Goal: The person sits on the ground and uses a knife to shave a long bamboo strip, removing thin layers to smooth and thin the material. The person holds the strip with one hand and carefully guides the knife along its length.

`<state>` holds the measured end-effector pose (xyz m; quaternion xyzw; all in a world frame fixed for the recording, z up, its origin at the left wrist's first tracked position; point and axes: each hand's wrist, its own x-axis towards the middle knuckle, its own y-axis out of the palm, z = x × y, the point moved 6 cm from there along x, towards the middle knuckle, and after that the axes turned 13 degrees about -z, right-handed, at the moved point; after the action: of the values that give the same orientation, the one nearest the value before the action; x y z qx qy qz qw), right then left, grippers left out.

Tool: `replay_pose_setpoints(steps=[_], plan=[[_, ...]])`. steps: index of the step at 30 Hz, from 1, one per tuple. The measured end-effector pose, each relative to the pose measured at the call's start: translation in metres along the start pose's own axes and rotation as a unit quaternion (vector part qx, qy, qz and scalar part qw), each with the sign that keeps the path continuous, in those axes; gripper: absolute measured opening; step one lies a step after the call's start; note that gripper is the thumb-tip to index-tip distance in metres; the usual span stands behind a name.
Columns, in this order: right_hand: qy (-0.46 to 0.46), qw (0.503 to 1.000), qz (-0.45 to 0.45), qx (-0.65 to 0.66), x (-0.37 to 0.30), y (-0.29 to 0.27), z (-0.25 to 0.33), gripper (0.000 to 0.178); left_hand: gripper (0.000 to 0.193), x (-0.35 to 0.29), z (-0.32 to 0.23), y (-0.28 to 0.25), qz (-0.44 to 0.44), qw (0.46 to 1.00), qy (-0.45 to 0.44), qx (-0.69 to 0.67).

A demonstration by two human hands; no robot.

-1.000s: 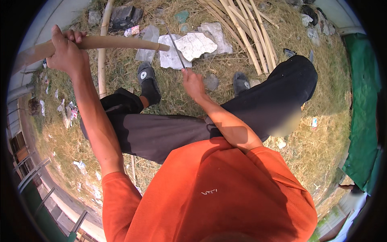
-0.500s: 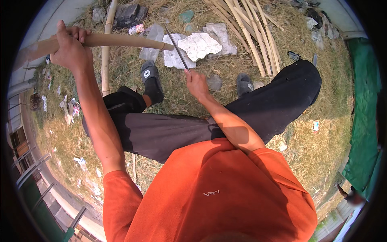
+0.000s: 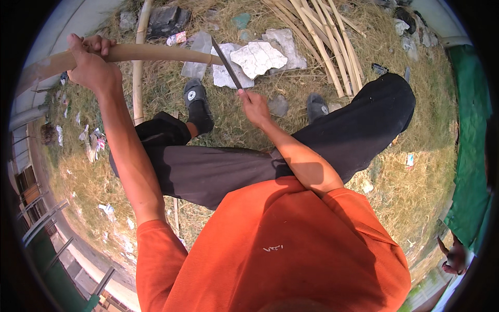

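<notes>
My left hand (image 3: 97,67) is wrapped round a long bamboo pole (image 3: 156,52), thumb raised over its upper side. The pole runs across from the far left and narrows toward its right end. In my closed right hand (image 3: 255,109) is a long knife (image 3: 227,64) with a dark, narrow blade slanting up and left. The blade meets or overlaps the pole's tip; whether it cuts into it I cannot tell. Beneath the tip lie pale flat slabs (image 3: 257,58) on dry grass.
Several cut bamboo strips (image 3: 332,47) lie at the far right. Another bamboo pole (image 3: 138,86) lies lengthwise beside my left foot (image 3: 198,106). A dark rock (image 3: 167,22), scattered litter (image 3: 92,143) and a green sheet (image 3: 470,145) surround the spot. Part of another person (image 3: 455,257) shows at lower right.
The knife blade has turned slightly, showing more of its flat side at the pole's tip. My left hand has tilted a little with the pole. Both grips stay the same.
</notes>
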<state>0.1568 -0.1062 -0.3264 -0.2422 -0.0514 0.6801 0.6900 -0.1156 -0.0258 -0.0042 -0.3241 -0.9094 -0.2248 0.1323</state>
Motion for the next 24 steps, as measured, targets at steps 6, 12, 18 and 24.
replay_pose_setpoints(steps=[6,12,18,24], plan=[[0.076,0.991,0.053,0.093,-0.012,0.009,0.013,0.046,0.034,-0.008,-0.013,0.009,0.179,0.972,0.034,-0.15],[0.08,0.989,0.017,0.12,-0.011,-0.004,0.03,0.045,0.025,-0.012,-0.024,0.017,0.148,0.972,0.167,0.075],[0.002,0.996,-0.013,0.092,-0.021,-0.034,0.088,0.043,0.023,-0.017,-0.037,0.016,0.161,0.967,0.18,0.085],[-0.159,0.979,-0.041,0.122,-0.059,-0.064,0.182,0.038,0.022,-0.025,-0.045,0.021,0.159,0.97,0.17,0.072]])
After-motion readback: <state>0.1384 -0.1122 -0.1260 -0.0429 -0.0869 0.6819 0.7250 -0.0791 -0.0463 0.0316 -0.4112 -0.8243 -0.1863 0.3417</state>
